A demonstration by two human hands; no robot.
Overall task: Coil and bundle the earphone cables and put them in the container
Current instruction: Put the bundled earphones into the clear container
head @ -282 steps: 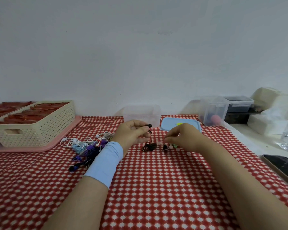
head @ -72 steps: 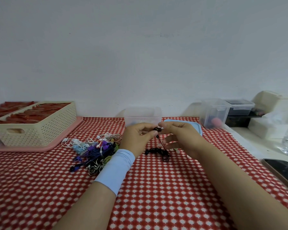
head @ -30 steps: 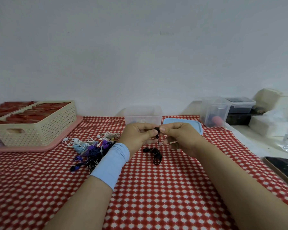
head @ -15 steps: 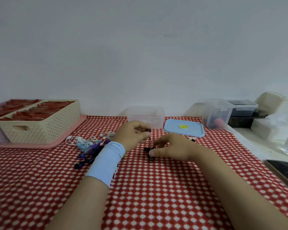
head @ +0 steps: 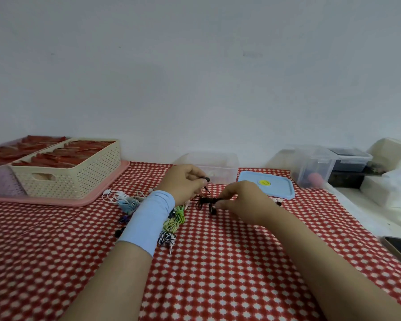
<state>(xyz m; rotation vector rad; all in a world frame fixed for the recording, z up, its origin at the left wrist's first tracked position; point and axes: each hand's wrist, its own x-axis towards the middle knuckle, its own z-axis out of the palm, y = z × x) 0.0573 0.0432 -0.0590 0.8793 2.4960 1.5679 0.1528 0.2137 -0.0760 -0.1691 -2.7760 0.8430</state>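
A plain pale wall backs a desk (head: 218,274) covered with a red-and-white checked cloth. Towards the middle of its far edge, the black earphone cable (head: 203,201) hangs in a loose, uneven bunch just over the cloth, strung between both hands and not yet a tidy coil. The left hand (head: 185,184) has its fingers curled, with thumb and forefinger pinching one raised end, seemingly an earbud. The right hand (head: 243,201) pinches the tangled bunch at its fingertips, the rest of its fingers tucked under. Behind them at the far edge stands the clear container (head: 220,162), its blue lid (head: 267,188) lying just beside it on the right. A heap of other coloured cables (head: 174,218) lies under the left wrist. The slack loops look likely to tighten into a knot if the hands draw apart. The thin wire could slip from so light a pinch, and a trailing loop could snag the nearby heap and drag it along.
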